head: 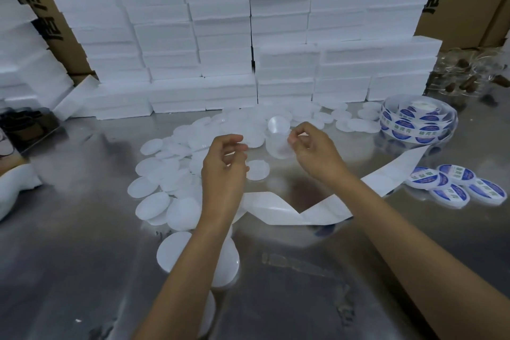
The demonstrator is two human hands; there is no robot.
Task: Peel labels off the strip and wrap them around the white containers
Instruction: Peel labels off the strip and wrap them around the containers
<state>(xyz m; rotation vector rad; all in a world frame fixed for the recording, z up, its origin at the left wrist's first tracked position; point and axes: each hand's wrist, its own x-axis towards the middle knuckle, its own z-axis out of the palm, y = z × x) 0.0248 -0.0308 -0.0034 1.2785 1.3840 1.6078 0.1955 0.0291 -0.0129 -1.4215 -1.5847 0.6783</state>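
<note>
Pinching a clear film disc (pixel 279 124) — right hand (pixel 311 150) grips it; left hand (pixel 223 171) curls empty over flat white round lids (pixel 154 205) — backing strip (pixel 278 212) glossy, twisted.

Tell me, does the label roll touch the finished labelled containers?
Apart. The head view shows bare metal table between the label roll and the labelled containers.

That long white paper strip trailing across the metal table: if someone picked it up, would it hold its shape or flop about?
Probably floppy: the white paper strip already twists and folds over itself on the metal table. It looks thin and likely very light. Being unrolled from the label roll, it may curl or drag the roll when pulled.
</note>
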